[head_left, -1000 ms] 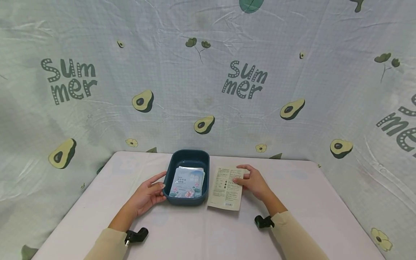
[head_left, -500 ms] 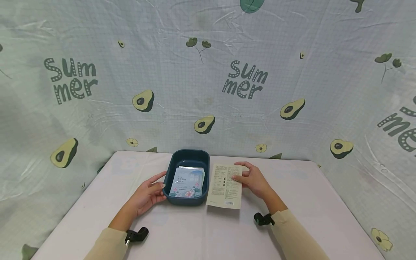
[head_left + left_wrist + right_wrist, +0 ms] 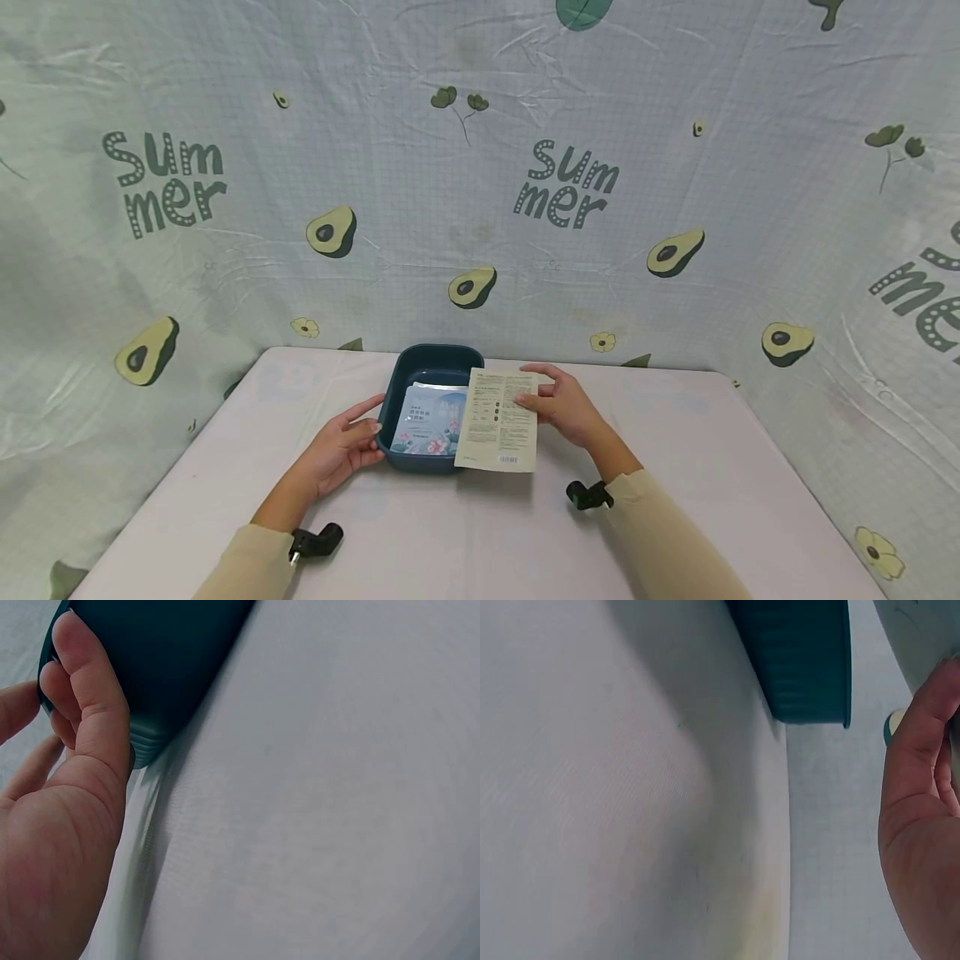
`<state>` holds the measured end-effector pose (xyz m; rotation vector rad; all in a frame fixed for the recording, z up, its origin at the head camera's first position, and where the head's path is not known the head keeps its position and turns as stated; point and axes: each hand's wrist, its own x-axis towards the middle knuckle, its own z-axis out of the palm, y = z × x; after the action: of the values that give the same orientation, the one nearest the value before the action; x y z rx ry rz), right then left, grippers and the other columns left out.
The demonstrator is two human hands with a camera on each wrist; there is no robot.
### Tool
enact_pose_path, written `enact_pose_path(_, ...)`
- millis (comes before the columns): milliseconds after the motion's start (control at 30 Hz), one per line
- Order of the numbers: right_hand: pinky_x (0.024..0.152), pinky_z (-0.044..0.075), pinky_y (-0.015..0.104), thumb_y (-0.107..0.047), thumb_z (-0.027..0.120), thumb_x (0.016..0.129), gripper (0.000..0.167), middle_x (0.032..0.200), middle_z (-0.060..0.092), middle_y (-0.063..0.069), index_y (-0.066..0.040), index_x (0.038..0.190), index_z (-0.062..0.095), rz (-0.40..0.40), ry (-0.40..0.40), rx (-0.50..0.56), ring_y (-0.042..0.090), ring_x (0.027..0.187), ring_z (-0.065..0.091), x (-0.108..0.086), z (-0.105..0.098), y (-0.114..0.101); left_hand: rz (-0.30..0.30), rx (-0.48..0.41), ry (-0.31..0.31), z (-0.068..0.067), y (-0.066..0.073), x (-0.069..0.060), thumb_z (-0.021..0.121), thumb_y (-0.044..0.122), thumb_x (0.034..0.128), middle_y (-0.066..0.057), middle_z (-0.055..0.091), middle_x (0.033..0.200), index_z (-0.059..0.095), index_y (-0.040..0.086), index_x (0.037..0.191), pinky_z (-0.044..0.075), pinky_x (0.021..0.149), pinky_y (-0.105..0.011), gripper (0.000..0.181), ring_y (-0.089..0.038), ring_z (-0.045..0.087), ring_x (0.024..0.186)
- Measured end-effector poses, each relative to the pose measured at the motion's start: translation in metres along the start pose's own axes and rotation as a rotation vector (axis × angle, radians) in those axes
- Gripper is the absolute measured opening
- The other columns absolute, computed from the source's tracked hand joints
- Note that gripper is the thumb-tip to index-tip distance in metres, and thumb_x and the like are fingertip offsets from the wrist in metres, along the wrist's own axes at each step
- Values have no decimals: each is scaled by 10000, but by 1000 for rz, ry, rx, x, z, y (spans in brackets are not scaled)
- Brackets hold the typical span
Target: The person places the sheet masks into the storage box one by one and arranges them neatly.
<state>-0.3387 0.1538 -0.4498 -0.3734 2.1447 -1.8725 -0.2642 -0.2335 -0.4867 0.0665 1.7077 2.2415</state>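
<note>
A dark blue bin (image 3: 400, 367) stands on the table, holding a small stack of light blue packets (image 3: 423, 421) printed with pink flowers. My left hand (image 3: 337, 454) touches the bin's left side from outside, its fingers loosely extended against the wall; the left wrist view shows this hand (image 3: 67, 817) at the bin's corner (image 3: 172, 667). Between thumb and fingers, my right hand (image 3: 566, 408) pinches a flat cream packet (image 3: 495, 425) with printed text and a barcode. That packet is raised off the table and overlaps the bin's right rim in the head view.
A pale pink cloth covers the table (image 3: 637, 450). Behind it hangs a white curtain (image 3: 405, 167) with avocado and lettering prints. Black wrist cameras sit on both forearms, the left one (image 3: 318, 542) and the right one (image 3: 588, 495).
My right hand has moved left and slightly up with the cream packet, from beside the bin to over its right edge. My left hand and the bin have stayed put.
</note>
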Motion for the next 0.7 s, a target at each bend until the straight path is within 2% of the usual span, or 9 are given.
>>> enact_pose_path(200, 825, 635, 410, -169, 802, 890, 692, 1271, 706, 178, -142, 1500, 477, 13, -5, 4, 257, 970, 746, 13, 11, -3, -5, -4, 4, 1, 1, -1, 523, 122, 1070, -6, 637, 1055, 202, 166, 1648, 616, 805, -258, 662, -94, 622, 782)
enact_pose_path(333, 828, 635, 402, -141, 779, 905, 627, 1265, 713, 166, -162, 1473, 514, 38, 6, 56, 254, 983, 742, 26, 19, -3, -7, -6, 10, 0, 0, 0, 533, 126, 1066, 0, 628, 1046, 209, 167, 1646, 617, 800, -259, 665, -91, 621, 777)
enact_pose_path(467, 823, 634, 404, -90, 747, 924, 585, 1266, 710, 177, -140, 1461, 520, 53, 6, 119, 260, 990, 741, 37, 27, -5, -6, -5, 9, 0, 0, 0, 543, 131, 1063, 6, 615, 1038, 206, 165, 1646, 616, 799, -258, 674, -88, 619, 777)
enact_pose_path(700, 808, 634, 388, -74, 724, 941, 610, 1273, 702, 189, -99, 1497, 472, 53, 0, 138, 252, 973, 742, 46, 41, -12, -3, -14, 2, 0, -1, 1, 526, 111, 1066, 0, 615, 1050, 201, 164, 1647, 616, 792, -260, 667, -87, 617, 776)
